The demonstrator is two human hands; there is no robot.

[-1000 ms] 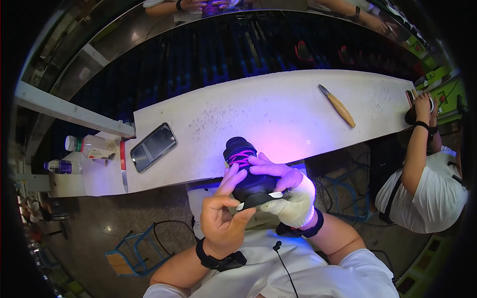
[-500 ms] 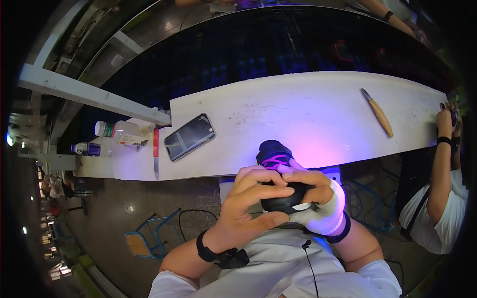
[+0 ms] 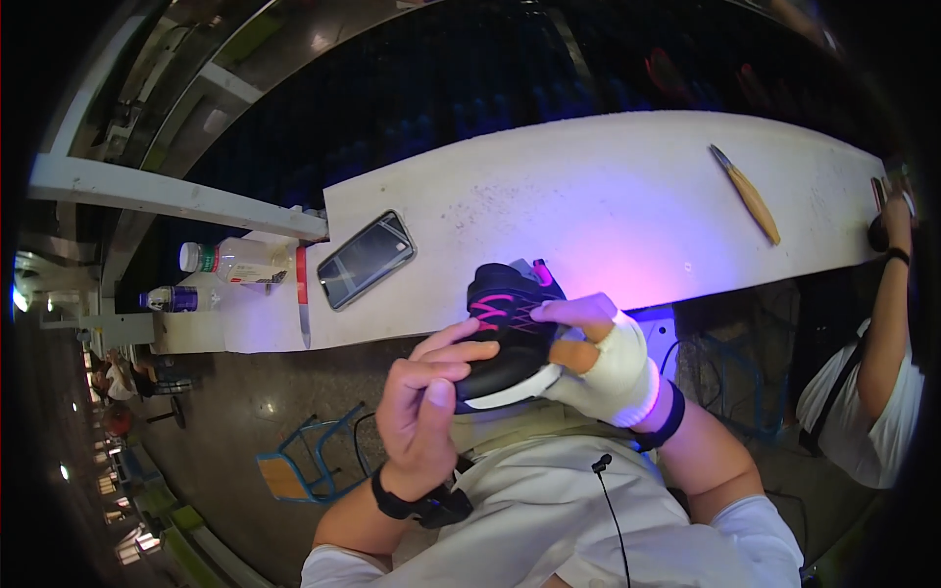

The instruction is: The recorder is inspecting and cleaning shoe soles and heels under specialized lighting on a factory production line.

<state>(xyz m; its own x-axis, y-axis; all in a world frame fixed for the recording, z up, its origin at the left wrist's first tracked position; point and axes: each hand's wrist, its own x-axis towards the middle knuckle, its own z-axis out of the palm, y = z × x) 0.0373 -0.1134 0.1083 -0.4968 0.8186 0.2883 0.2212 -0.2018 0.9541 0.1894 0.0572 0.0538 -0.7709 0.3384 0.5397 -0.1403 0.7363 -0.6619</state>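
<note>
A black sneaker [image 3: 498, 345] with pink laces and a white sole is held above my lap, just off the table's near edge. Its toe points toward me and its laced top faces up. Over the sneaker's right side wraps my right hand [image 3: 610, 361], in a white fingerless glove, with fingertips by the laces and the lower fingers at the sole. My left hand [image 3: 420, 407] is bare and grips the toe from the left, its fingers bent against the upper. Both wrists wear black bands.
On the white table [image 3: 470, 225] lie a phone [image 3: 367, 259], a red-handled knife [image 3: 303, 294] and a wooden-handled knife [image 3: 747, 196]. Two bottles, one clear [image 3: 240, 261] and one purple-labelled [image 3: 172, 298], lie at left. A co-worker's arm [image 3: 887, 304] reaches in at right. A blue-framed stool [image 3: 309, 461] stands below left.
The sneaker has turned, so its laces and white sole edge now show more. My left hand has slid left and down along the toe; my right hand has opened its grip slightly.
</note>
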